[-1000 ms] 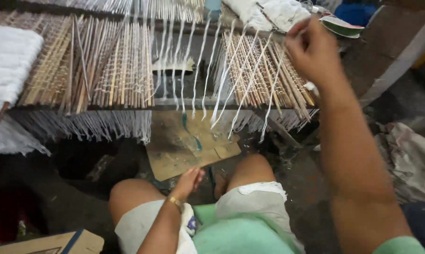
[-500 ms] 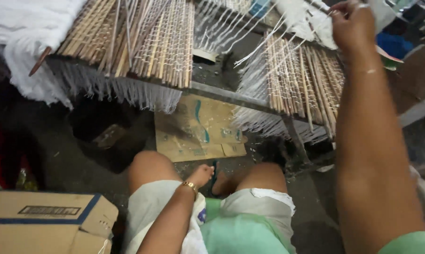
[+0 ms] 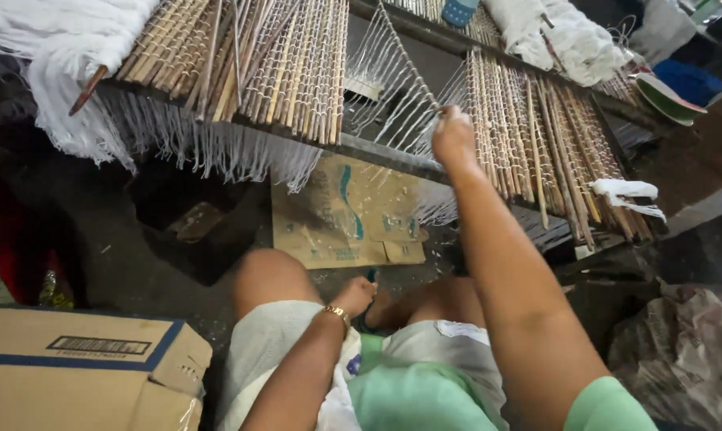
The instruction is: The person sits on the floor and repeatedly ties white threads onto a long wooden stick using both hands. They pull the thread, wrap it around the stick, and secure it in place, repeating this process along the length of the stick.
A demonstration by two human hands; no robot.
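Note:
My right hand (image 3: 454,137) is stretched out over a weaving frame and pinches white strings (image 3: 393,96) that run across a gap between two mats of thin bamboo sticks, one on the left (image 3: 249,64) and one on the right (image 3: 537,136). My left hand (image 3: 355,295), with a gold bracelet at the wrist, rests between my knees with its fingers loosely curled and nothing in it. I sit low, in pale shorts and a green shirt.
A flattened piece of cardboard (image 3: 345,215) lies on the dark floor under the frame. A brown carton (image 3: 73,375) stands at the lower left. White yarn bundles (image 3: 65,48) hang at the upper left and lie at the upper right (image 3: 569,40). Crumpled sacking (image 3: 680,351) lies at the right.
My right hand has come down from the far top of the frame toward the middle gap and taken hold of the strings. The view has tilted down and left. My left hand stays between my knees.

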